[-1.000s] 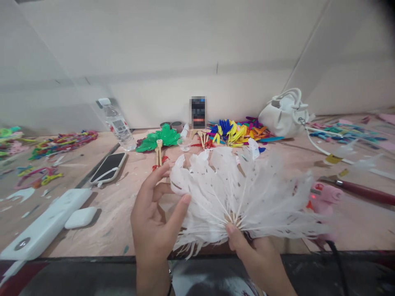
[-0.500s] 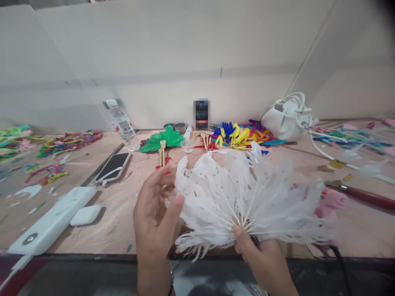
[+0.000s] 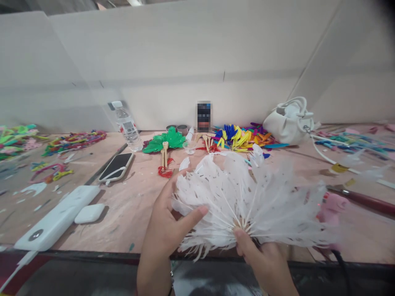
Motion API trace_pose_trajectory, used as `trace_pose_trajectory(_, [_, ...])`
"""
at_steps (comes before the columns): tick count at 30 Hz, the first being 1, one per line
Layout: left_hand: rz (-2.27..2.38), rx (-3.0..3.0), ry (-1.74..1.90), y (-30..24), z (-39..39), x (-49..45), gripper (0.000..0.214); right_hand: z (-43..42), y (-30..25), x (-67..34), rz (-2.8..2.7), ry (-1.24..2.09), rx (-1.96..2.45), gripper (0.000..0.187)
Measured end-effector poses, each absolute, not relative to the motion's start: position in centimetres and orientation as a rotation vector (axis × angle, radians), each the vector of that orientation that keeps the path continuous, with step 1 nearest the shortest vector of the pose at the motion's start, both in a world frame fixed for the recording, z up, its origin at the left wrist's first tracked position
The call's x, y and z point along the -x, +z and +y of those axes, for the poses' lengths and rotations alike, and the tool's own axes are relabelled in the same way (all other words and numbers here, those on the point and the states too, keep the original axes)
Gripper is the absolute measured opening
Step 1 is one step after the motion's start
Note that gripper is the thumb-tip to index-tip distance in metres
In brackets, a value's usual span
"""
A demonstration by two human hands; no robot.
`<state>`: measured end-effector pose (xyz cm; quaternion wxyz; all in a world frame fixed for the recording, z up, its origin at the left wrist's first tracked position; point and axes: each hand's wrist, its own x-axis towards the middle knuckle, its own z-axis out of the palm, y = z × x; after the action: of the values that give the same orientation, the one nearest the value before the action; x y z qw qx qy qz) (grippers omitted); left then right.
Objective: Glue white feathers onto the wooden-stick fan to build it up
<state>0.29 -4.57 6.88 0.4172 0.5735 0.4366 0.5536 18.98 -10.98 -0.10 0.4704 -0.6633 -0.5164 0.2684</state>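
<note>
Right hand (image 3: 263, 261) has its thumb pressed on the gathered base of a white feather fan (image 3: 226, 189), fingers curled beneath and mostly hidden, so closed in a pinch there. Left hand (image 3: 166, 226) is part-open at the fan's left side, thumb lying across the front of the feathers, other fingers running behind; cannot tell whether they squeeze or only support. The fan is spread wide in front of the person, over the near edge of the table (image 3: 135, 222). Likely very light; plumes soft, floppy and easily creased, quills thin and a bit springy, probably not slippery. Best hold looks like the base where the quills meet; out on the plumes, a light touch only, since a hard pull could bend or loosen one. What joins the quills is under the right thumb, can't be made out. Dark specks on the plumes: gaps or marks, unclear. The right-hand plumes blur into the background and partly cover a pink tool (image 3: 335, 204), maybe a glue gun, its nozzle not visible. Red-handled tool (image 3: 367, 199) is cut off by the frame's right edge. Farther back, coloured feathers (image 3: 239, 137) lie in a heap with lower ones buried; dark device (image 3: 204, 117) by the wall is pixelated, screen unreadable.
</note>
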Motion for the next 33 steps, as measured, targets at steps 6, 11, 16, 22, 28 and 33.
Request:
trace_pose_trajectory(6, [1.100,-1.501,1.413,7.2,-4.5,-0.4,0.059,-10.9,0.1,-19.2,-1.283,0.661,1.576,0.061])
trace_pose_trajectory(11, [1.096,-1.515,1.418,7.0,-4.4,-0.4,0.055,-11.0,0.0,-19.2,-1.276,0.649,1.630,0.069])
trace_pose_trajectory(16, [1.118,-1.528,1.456,6.8,-4.4,-0.5,0.055,-11.2,-0.3,-18.9,-1.238,0.659,1.678,0.073])
trace_pose_trajectory(22, [1.107,-1.510,1.438,6.6,-4.5,-0.3,0.061,-11.2,0.0,-18.6,-1.234,0.628,1.732,0.077])
trace_pose_trajectory(28, [1.219,-1.759,1.615,5.8,-3.9,-0.4,0.088,-10.8,-0.6,-19.2,-1.269,0.583,1.688,0.069])
trace_pose_trajectory(33, [1.305,-2.335,1.923,6.5,-5.6,-0.2,0.083,-10.5,-0.7,-19.0,-1.233,0.576,1.716,0.069])
